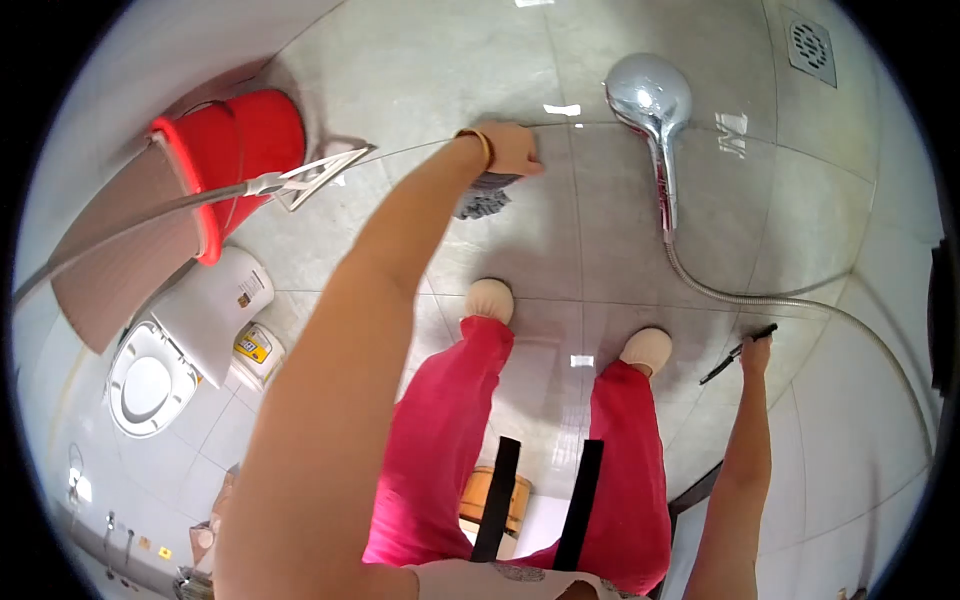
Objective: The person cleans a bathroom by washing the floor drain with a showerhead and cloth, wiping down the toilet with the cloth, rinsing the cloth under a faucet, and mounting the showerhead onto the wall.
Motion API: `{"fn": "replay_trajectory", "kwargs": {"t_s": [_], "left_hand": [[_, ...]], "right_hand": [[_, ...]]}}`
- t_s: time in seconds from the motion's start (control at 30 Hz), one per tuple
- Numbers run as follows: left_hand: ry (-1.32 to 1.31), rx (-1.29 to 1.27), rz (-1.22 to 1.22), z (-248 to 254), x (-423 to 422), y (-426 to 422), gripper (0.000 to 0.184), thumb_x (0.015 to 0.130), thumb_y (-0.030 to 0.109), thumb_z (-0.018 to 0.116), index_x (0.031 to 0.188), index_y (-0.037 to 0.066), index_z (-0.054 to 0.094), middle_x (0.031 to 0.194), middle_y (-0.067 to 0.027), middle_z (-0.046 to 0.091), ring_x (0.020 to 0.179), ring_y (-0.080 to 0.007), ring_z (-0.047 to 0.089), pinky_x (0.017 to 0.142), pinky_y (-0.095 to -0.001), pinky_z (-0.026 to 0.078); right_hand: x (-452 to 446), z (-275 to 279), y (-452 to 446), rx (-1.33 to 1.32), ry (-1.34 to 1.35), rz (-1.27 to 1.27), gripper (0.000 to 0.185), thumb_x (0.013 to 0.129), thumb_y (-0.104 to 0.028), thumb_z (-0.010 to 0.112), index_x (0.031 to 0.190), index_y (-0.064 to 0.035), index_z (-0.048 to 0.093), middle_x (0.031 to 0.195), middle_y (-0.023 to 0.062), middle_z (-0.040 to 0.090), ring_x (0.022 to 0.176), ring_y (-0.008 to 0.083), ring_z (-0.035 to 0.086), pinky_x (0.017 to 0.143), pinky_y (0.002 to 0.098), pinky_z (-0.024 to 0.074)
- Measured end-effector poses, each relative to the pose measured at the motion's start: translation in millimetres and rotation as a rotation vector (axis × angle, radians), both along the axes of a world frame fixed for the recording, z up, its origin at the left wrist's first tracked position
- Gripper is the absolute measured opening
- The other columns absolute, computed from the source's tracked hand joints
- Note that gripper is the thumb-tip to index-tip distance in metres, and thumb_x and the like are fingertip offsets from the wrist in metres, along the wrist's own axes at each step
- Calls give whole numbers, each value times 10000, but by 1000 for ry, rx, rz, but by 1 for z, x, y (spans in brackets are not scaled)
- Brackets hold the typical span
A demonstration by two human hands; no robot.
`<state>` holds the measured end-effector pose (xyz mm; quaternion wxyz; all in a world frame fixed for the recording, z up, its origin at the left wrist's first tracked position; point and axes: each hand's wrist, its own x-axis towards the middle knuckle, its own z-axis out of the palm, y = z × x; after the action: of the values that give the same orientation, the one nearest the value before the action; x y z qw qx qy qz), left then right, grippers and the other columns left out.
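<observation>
My left hand, with a yellowish bangle at its wrist, is closed on a grey cloth low over the tiled floor. On the right, my right hand grips a thin black object whose exact kind I cannot make out. A chrome shower head lies on the floor between and ahead of my hands, its metal hose curving off to the right.
At the left are a red bucket, a white-framed mop or squeegee, a toilet and a white tub with a yellow label. A floor drain is at the upper right. My slippered feet stand apart below the hose.
</observation>
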<state>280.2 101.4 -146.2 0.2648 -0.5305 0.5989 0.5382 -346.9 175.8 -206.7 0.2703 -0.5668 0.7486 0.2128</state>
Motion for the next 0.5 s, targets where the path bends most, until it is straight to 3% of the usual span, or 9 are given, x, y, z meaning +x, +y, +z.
{"fn": "replay_trajectory", "kwargs": {"t_s": [0.03,0.07,0.17,0.23,0.33,0.5], "left_hand": [[-42,-119,-6,7,-2,6,352,789,390,471,723,101,661,730,-94,634,713,-277,602,670,-388,463],[-82,-237,-15,13,-7,13,362,796,410,475,774,105,669,766,-89,643,740,-275,610,682,-390,469],[-281,-290,27,33,-23,35,391,803,452,476,831,110,662,802,-92,644,773,-270,612,691,-395,473],[-268,-261,112,57,-29,50,392,803,460,476,832,112,654,789,-92,643,766,-268,612,681,-397,472],[-257,-312,278,111,-27,81,391,805,473,473,818,118,636,761,-88,639,743,-268,610,656,-397,472],[-290,-396,467,219,5,152,351,806,450,490,763,120,600,712,-84,626,687,-282,604,607,-406,466]], "right_hand": [[-1,1,-3,178,78,-155,442,738,-154,485,1114,58,384,890,275,581,823,428,567,737,466,460],[6,14,-2,169,71,-155,442,738,-154,485,1114,58,384,890,275,581,823,428,567,737,466,460],[51,71,8,153,152,64,383,774,-151,472,1126,-17,404,889,266,589,824,422,570,708,483,460],[69,124,19,177,184,121,416,773,-164,454,1167,-39,405,891,258,592,825,426,567,706,499,449],[77,188,27,211,235,183,314,804,-141,470,1105,-58,452,859,230,601,798,391,579,678,486,450],[99,290,1,-22,-45,195,186,796,-123,479,969,-58,504,799,168,617,750,347,596,636,440,456]]}}
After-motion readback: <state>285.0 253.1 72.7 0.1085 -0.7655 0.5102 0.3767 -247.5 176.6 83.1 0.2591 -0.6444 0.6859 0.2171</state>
